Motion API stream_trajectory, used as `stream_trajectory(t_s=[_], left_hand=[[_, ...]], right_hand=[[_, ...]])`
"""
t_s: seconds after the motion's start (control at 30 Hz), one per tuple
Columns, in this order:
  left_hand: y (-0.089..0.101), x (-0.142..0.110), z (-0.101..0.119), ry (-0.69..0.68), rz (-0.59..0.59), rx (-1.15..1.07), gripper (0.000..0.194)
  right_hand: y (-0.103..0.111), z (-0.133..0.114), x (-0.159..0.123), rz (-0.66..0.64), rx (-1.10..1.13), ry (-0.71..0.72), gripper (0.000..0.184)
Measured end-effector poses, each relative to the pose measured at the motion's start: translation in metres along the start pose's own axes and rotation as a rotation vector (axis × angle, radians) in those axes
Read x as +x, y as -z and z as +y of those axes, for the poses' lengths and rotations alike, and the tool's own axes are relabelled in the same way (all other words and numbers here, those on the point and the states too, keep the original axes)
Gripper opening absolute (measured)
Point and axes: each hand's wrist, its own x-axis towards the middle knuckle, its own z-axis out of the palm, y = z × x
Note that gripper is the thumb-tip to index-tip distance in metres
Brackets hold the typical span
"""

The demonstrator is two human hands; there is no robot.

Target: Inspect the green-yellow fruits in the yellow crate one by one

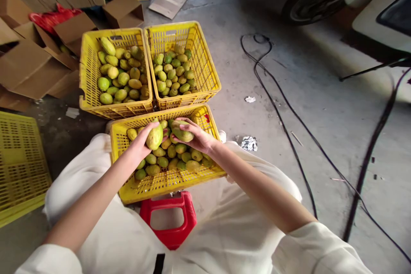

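Observation:
My left hand (143,140) is closed around a yellow-green oval fruit (155,137). In my right hand (199,136) is another greenish oval fruit (182,131), gripped with the thumb across its top. Both hands are just above a yellow plastic crate (141,192) that stands between my knees. Several similar green and yellow fruits (163,162) lie inside it, partly hidden by my hands.
Beyond stand two yellow crates, the left one (84,64) and the right one (208,68), both holding such fruit. Cardboard boxes (28,68) and another yellow crate (21,167) are at left. A red stool (189,218) shows below me. Black cables (282,120) cross the floor near a vehicle (369,8).

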Motion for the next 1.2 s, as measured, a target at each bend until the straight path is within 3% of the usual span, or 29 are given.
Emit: stream_trajectory(t_s=[0.2, 0.37, 0.57, 0.73, 0.87, 1.0, 1.2], left_hand=[[-0.0009, -0.0024, 0.0043, 0.028, 0.109, -0.012, 0.014], [-0.0035, -0.0033, 0.0072, 0.112, 0.062, -0.033, 0.019], [-0.0036, -0.0022, 0.0042, 0.167, 0.055, -0.019, 0.032], [-0.001, 0.0006, 0.0038, 0.168, 0.058, -0.017, 0.036], [-0.0004, 0.0011, 0.0037, 0.125, 0.06, 0.038, 0.019], [-0.0002, 0.0006, 0.0021, 0.07, 0.024, 0.049, 0.001], [-0.0007, 0.0, 0.0023, 0.031, 0.121, 0.031, 0.007]], right_hand=[[-0.001, 0.0017, 0.0038, 0.01, -0.025, -0.029, 0.022], [0.0005, 0.0018, 0.0075, 0.035, 0.0, -0.024, 0.018], [0.001, -0.0022, 0.0062, 0.031, 0.017, -0.096, 0.024], [0.0003, -0.0027, 0.0027, 0.023, -0.033, -0.043, 0.031], [-0.0003, 0.0, 0.0012, 0.05, -0.049, -0.01, 0.037], [-0.0043, 0.0013, 0.0021, 0.098, -0.065, 0.021, 0.018], [-0.0042, -0.001, 0.0058, 0.148, -0.008, -0.024, 0.019]])
